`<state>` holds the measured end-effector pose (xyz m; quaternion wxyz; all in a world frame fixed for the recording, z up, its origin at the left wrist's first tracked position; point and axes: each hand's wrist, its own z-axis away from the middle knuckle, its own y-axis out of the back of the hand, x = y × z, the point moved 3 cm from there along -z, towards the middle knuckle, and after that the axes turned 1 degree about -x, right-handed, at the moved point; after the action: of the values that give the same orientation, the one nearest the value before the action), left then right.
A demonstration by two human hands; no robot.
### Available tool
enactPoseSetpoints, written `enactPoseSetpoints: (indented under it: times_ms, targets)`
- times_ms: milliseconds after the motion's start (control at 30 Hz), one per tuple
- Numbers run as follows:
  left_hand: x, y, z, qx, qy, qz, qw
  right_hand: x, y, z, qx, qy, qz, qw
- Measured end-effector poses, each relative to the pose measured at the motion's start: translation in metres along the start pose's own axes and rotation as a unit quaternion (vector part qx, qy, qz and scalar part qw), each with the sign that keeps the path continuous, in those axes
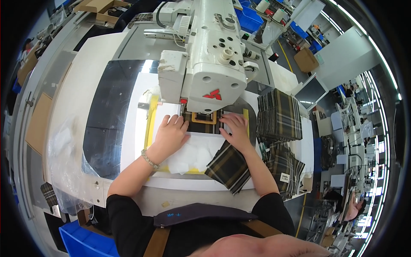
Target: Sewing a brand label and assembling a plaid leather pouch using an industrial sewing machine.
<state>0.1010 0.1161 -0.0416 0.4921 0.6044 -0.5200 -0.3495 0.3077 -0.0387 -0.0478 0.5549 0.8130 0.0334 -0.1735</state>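
1. Flanking the plaid fabric piece (201,128), the left hand (171,132) meets its nine o'clock edge, the right hand (236,128) its three o'clock; neither is clearly nearer.
2. Both lie palm-down, fingers extended, clasping nothing visible.
3. The fabric sits below the sewing machine (209,55), under an orange frame (204,121).
4. Its visible part stretches nine to three; the twelve o'clock end is hidden, so I cannot tell its full long axis.

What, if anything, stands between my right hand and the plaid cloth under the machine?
Nothing visible: your right hand is at the right edge of the plaid cloth. The orange frame lies on it, left of that hand.
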Motion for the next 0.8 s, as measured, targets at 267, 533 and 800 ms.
enactPoseSetpoints:
  times_ms: [267, 533, 800]
  targets:
    - [0.0000, 0.0017, -0.0006, 0.044, -0.012, 0.010, 0.999, 0.0040, -0.0004, -0.0015, -0.025, -0.005, -0.010, 1.000]
    - [0.0007, 0.0041, 0.0001, 0.007, -0.004, 0.016, 1.000, 0.0045, -0.0002, -0.0023, -0.026, 0.019, -0.006, 0.999]
    - [-0.0004, -0.0029, 0.0050, 0.014, -0.009, 0.033, 0.999, 0.0026, 0.0012, -0.0042, -0.022, 0.018, -0.005, 1.000]
